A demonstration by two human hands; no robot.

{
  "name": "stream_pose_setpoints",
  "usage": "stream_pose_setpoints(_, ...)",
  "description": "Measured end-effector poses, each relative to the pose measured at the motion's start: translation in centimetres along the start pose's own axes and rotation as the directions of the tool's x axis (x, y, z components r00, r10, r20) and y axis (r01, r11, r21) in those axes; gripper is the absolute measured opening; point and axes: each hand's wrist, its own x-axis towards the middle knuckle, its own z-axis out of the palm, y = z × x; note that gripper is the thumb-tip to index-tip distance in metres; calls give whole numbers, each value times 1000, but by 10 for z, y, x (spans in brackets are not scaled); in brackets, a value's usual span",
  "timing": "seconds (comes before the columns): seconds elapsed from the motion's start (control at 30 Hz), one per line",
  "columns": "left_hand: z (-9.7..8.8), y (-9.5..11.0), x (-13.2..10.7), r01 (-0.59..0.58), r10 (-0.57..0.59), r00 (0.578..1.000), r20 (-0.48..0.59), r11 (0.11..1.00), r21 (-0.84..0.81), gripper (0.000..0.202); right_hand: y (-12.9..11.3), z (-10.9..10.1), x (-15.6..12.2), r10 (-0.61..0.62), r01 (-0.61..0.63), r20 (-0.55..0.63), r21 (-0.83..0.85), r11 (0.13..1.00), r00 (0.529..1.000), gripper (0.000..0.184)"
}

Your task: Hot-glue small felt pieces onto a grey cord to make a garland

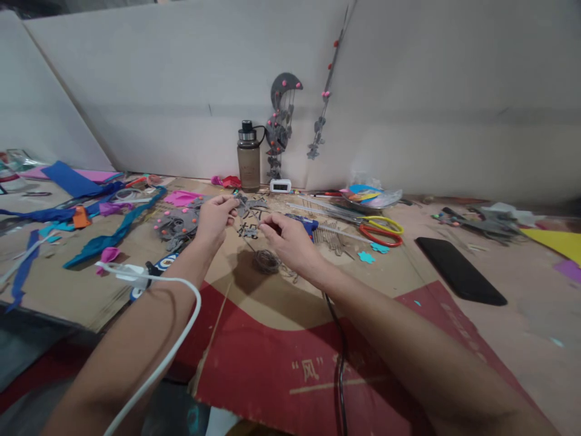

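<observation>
My left hand is raised over the cardboard sheet, its fingers pinched on a small grey glittery cut-out. Just to its right, my right hand has its fingers curled and pinched near more grey cut-out pieces; what it holds is too small to make out. A blue glue gun lies right behind my right hand, its black cord running toward me. A coil of thin wire rests on the cardboard between my wrists.
Scissors, glue sticks, a black phone, a bottle, a small white clock and a grey hanging mobile surround the hands. Blue and pink foam scraps cover the left side. A white cable crosses my left forearm.
</observation>
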Motion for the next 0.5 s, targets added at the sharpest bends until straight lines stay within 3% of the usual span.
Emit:
stream_pose_setpoints(0.3, -26, -12, 29, 37, -50, 995, -87, 988, -149, 19, -50, -42, -4, 16, -38, 63, 362, 931, 998, 19)
stream_pose_setpoints(0.43, -29, -11, 33, 61, -88, 978, -187, 988, -144, 18, -75, -69, -16, 2, -49, 108, 427, 903, 994, 21)
stream_pose_setpoints(0.5, -29, -11, 34, 52, -71, 981, -183, 993, -110, 18, -85, -80, -22, -32, -52, 195, 413, 909, 980, 22)
